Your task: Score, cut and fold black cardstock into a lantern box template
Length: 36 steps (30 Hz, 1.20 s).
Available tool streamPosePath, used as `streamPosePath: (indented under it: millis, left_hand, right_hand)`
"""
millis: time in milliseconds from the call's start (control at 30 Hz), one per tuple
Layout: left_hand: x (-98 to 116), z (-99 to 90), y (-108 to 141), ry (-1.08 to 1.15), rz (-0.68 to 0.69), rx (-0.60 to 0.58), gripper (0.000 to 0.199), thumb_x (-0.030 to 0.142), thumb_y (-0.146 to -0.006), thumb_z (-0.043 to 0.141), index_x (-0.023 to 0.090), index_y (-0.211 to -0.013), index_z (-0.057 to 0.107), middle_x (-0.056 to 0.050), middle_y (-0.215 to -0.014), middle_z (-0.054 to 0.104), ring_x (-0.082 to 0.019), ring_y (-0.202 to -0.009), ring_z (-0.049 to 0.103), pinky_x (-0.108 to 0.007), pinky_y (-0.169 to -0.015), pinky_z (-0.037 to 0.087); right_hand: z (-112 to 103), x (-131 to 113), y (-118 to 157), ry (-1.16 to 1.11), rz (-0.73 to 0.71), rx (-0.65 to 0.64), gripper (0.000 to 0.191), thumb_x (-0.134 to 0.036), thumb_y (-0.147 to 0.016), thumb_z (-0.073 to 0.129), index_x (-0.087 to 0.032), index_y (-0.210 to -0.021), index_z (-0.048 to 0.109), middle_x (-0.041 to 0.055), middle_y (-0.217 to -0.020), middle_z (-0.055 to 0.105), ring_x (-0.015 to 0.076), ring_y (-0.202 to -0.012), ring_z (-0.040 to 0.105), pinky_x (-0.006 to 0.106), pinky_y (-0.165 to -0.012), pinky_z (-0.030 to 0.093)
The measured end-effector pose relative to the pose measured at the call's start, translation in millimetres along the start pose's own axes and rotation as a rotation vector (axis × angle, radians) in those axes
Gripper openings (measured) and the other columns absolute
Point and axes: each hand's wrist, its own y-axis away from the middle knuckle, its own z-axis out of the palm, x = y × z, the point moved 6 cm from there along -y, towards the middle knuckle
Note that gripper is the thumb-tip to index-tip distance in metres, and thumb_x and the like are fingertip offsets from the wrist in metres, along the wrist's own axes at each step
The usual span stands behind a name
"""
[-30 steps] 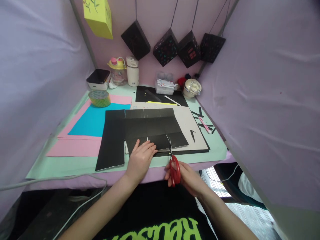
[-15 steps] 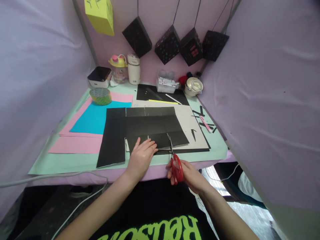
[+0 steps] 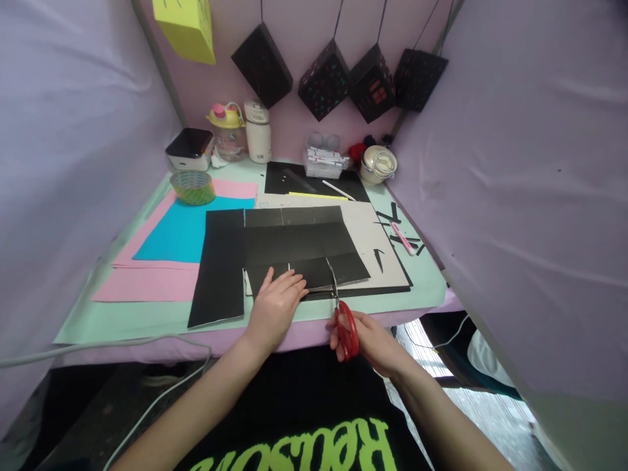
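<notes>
A large sheet of black card (image 3: 289,242) with slits along its far and near edges lies in front of me. My left hand (image 3: 277,304) rests flat on its near edge, fingers stretched out and close together. In my right hand (image 3: 356,337) are red-handled scissors (image 3: 347,330), held by the handles at the table's front edge. Their blades point away from me and sit at the card's near edge, along a slit right of my left hand. Beneath the card is a pale grey board (image 3: 377,229).
Pink sheets (image 3: 147,283), a blue sheet (image 3: 169,232) and a tape roll (image 3: 192,190) lie left. To the right are a pink cutter (image 3: 403,240) and black scraps (image 3: 379,260). Bottles (image 3: 258,134) and a marker box (image 3: 324,163) stand behind; black paper boxes (image 3: 324,82) hang above.
The view has shifted slightly, so everything sits a little higher and further left. The scissor blades look closer together at the card's slit. My left hand keeps its place on the card.
</notes>
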Motion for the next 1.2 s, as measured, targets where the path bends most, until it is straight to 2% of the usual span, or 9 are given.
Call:
streamPosePath:
  millis: [533, 833, 1200]
  left_hand:
    - [1.0, -1.1, 0.7, 0.001, 0.014, 0.021, 0.020, 0.024, -0.095, 0.054, 0.015, -0.101, 0.070, -0.007, -0.105, 0.073, -0.024, -0.107, 0.065, -0.053, -0.108, 0.037]
    - [-1.2, 1.4, 1.3, -0.012, -0.038, -0.037, 0.025, 0.030, -0.092, 0.059, 0.014, -0.111, 0.065, -0.012, -0.119, 0.066, -0.026, -0.115, 0.060, -0.052, -0.110, 0.035]
    - [-2.0, 2.0, 0.9, -0.044, -0.061, -0.035, 0.029, 0.032, -0.091, 0.059, 0.014, -0.114, 0.062, -0.014, -0.122, 0.064, -0.028, -0.119, 0.057, -0.052, -0.108, 0.039]
  right_hand:
    - [-4.9, 10.6, -1.8, 0.038, -0.043, 0.003, 0.038, -0.053, -0.089, 0.054, -0.015, -0.089, 0.058, 0.0021, -0.068, 0.064, 0.0115, -0.052, 0.056, 0.025, -0.054, 0.040]
    - [-3.9, 9.7, 0.1, 0.011, -0.041, 0.017, 0.039, -0.054, -0.089, 0.054, -0.015, -0.089, 0.058, 0.0013, -0.067, 0.063, 0.0106, -0.050, 0.054, 0.024, -0.052, 0.038]
    - [-1.6, 12.6, 0.3, -0.024, -0.026, 0.006, 0.042, -0.057, -0.086, 0.057, -0.015, -0.088, 0.056, 0.0013, -0.068, 0.063, 0.0101, -0.050, 0.054, 0.024, -0.053, 0.036]
